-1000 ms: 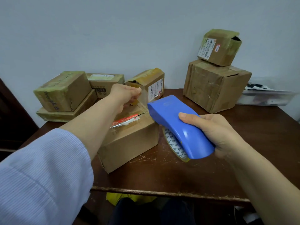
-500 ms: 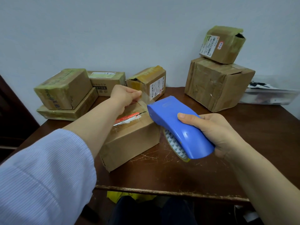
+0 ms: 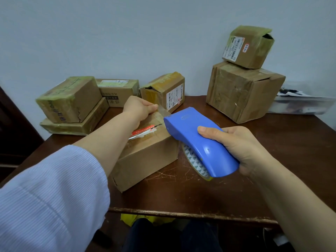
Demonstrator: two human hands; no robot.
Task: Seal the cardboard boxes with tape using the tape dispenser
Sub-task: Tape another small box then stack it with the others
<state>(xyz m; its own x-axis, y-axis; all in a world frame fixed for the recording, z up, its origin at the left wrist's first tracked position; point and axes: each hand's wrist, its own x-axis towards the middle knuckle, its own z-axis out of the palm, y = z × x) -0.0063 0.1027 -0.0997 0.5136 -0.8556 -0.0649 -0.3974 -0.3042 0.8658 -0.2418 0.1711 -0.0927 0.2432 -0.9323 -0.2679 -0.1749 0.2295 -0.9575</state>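
**Cardboard box** (image 3: 145, 155): flat on the counter (image 3: 181, 195), mid-frame, with a torn red label across the top seam.

**Left hand** (image 3: 138, 109): at the box's far top edge, 12 o'clock side. Fingers (image 3: 151, 107) curled, pinching the free end of the clear tape (image 3: 163, 112). Judged to anchor the strip so that a pull lays it along the top.

**Tape dispenser** (image 3: 198, 139), blue: at 3 o'clock of the box, nose at the upper right corner; touching or just beside, cannot tell. Roll (image 3: 195, 160) low over the counter.

**Right hand** (image 3: 241, 144): wrapped round the rear half, thumb on top, remaining fingers curled beneath, firm hold.

**Long axis**: 5 to 11 o'clock, tail toward the wearer, nose pointing at 11 o'clock toward the pinched end. Alignment judged to keep the strip taut and straight.

**Other boxes**: at 10, 12 and 2 o'clock, well apart.
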